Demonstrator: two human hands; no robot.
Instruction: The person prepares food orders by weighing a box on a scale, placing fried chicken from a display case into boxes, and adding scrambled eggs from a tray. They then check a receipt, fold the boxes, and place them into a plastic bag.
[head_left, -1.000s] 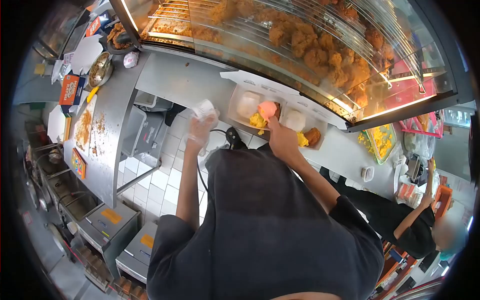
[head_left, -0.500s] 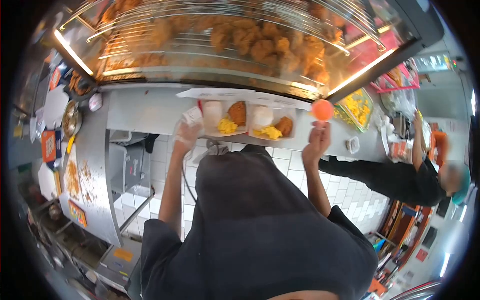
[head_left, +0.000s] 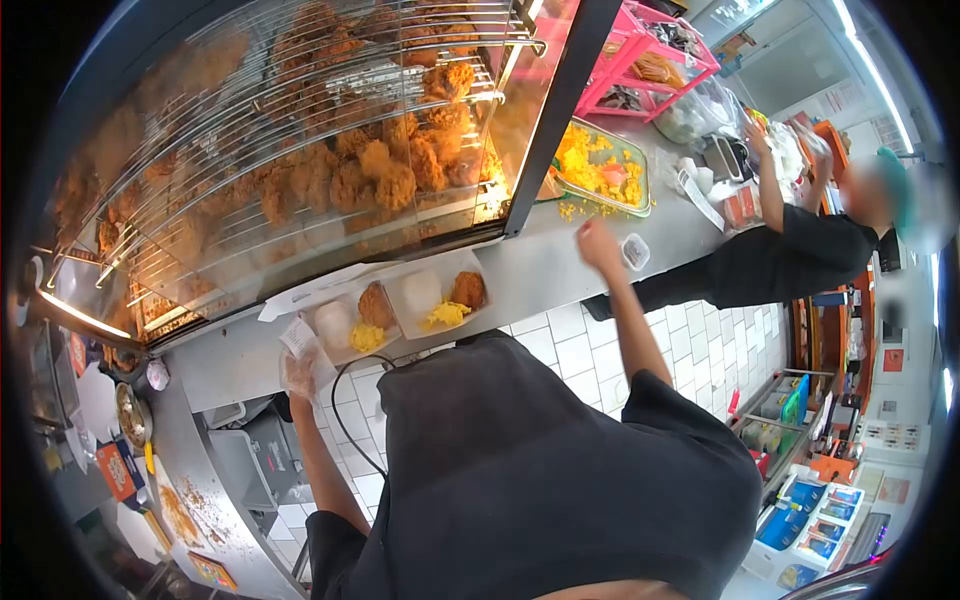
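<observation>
My left hand [head_left: 300, 374], in a clear plastic glove, holds a printed white slip [head_left: 298, 338] beside the left meal box. Two open boxes stand side by side on the steel counter. Each holds a white rice mound [head_left: 334, 324], a fried chicken piece [head_left: 376, 304] and yellow scrambled food [head_left: 443, 315]. My bare right hand [head_left: 598, 246] is closed above the counter, just in front of a glass tray [head_left: 648, 190] of yellow food; nothing shows in its fingers. An orange-pink item [head_left: 612, 173] lies in that tray.
A heated cabinet [head_left: 340, 130] of fried chicken rises behind the boxes. Right of the tray are a small clear container [head_left: 635, 252] and a pink rack [head_left: 650, 60]. Another person in black [head_left: 790, 255] works at the far right. A metal bowl [head_left: 132, 415] stands left.
The view has swung to the right. My right hand has left the orange scoop it held up and is now near the yellow food tray. My left hand still holds the slip.
</observation>
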